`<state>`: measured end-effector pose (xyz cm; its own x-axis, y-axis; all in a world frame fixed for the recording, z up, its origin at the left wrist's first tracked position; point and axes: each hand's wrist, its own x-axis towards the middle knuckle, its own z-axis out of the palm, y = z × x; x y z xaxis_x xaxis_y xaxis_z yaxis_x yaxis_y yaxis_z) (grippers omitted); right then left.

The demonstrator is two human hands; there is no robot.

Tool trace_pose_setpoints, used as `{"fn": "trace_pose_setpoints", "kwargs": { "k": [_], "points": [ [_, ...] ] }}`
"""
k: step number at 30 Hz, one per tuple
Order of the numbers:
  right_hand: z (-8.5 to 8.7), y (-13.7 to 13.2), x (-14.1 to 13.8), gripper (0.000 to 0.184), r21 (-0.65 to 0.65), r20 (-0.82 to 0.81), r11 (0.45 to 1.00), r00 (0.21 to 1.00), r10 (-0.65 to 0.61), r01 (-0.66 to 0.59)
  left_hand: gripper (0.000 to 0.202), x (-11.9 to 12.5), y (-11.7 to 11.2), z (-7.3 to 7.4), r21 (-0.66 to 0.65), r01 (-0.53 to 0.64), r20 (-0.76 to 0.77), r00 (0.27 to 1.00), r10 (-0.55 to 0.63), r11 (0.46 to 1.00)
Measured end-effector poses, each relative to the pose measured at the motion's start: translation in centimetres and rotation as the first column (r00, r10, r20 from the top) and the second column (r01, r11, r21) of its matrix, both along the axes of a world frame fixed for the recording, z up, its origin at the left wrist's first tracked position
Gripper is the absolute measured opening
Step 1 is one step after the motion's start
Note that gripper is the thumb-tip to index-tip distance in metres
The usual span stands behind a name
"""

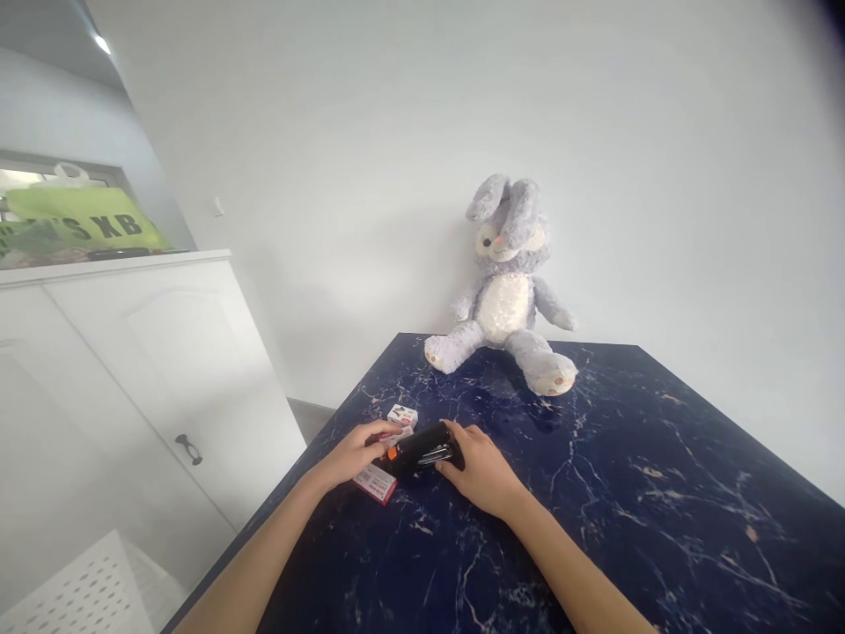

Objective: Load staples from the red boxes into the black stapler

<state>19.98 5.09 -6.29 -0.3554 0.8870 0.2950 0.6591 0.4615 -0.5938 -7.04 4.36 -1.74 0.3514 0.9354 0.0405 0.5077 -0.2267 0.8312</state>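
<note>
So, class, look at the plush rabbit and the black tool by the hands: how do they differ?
Size: the plush rabbit is much larger than the black tool.
Surface: the rabbit is fluffy, pale grey and white; the tool is mostly black, with orange and shiny metallic parts.
Contact: no hand touches the rabbit, while the right hand grips the tool.
Shared: both have the dark blue marbled tabletop beneath them.

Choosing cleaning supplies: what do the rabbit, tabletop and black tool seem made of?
Rabbit: fluffy plush, judging by its tufted pile.
Tabletop: perhaps stone or laminate; glossy, white-veined.
Black tool: probably plastic, smooth-looking, with a shiny, metallic-looking strip.
</note>
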Motion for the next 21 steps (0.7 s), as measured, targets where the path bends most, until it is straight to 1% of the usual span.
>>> {"fn": "trace_pose_setpoints", "kwargs": {
  "k": [3, 4, 6, 8, 9, 10, 12, 14, 16, 18, 21],
  "points": [
    [0.2, 0.1, 0.1, 0.057, -0.004, -0.032, 1.0, 0.999, 0.004, -0.005, 0.035, -0.3, 0.2, -0.5, 0.017, -0.019, 0.052, 0.999, 0.018, 1.0],
    [0.3, 0.1, 0.1, 0.052, 0.007, -0.035, 1.0, 0.999, 0.011, -0.01, 0.035, -0.4, 0.4, -0.7, 0.028, -0.048, 0.083, 0.996, 0.046, 0.998],
    [0.6, 0.2, 0.2, 0.036, 0.017, -0.029, 1.0, 1.0, 0.008, -0.007, 0.034, -0.8, 0.8, -1.3, 0.079, -0.165, 0.135, 0.979, 0.153, 0.983],
    [0.7, 0.4, 0.2, 0.019, 0.005, -0.018, 1.0, 0.999, -0.029, 0.029, 0.032, -1.4, 1.4, -1.9, 0.135, -0.304, 0.159, 0.946, 0.282, 0.943],
    [0.8, 0.4, 0.2, 0.014, 0.009, -0.011, 0.998, 0.998, -0.055, 0.055, 0.031, -1.7, 1.7, -2.2, 0.155, -0.362, 0.158, 0.928, 0.339, 0.919],
    [0.8, 0.4, 0.2, 0.012, 0.022, -0.005, 0.997, 0.997, -0.079, 0.079, 0.029, -2.1, 1.9, -2.4, 0.17, -0.406, 0.146, 0.911, 0.385, 0.898],
    [0.9, 0.3, 0.1, 0.011, 0.064, 0.011, 0.991, 0.993, -0.117, 0.116, 0.025, -2.6, 2.2, -2.8, 0.198, -0.449, 0.095, 0.894, 0.439, 0.872],
    [0.9, 0.2, 0.0, 0.012, 0.097, 0.027, 0.987, 0.991, -0.131, 0.127, 0.02, -2.8, 2.2, -2.9, 0.236, -0.453, 0.03, 0.888, 0.46, 0.86],
    [0.9, 0.1, 0.0, 0.012, 0.112, 0.038, 0.986, 0.991, -0.131, 0.126, 0.018, -2.5, 1.9, -2.8, 0.27, -0.425, -0.02, 0.894, 0.447, 0.864],
    [1.0, 0.0, -0.1, 0.012, 0.125, 0.049, 0.985, 0.991, -0.126, 0.119, 0.021, -1.9, 1.5, -2.5, 0.29, -0.369, -0.07, 0.912, 0.405, 0.883],
    [0.9, 0.0, -0.1, 0.013, 0.142, 0.062, 0.984, 0.991, -0.122, 0.112, 0.033, -1.5, 0.7, -1.8, 0.277, -0.237, -0.19, 0.937, 0.295, 0.931]
  ]
}}
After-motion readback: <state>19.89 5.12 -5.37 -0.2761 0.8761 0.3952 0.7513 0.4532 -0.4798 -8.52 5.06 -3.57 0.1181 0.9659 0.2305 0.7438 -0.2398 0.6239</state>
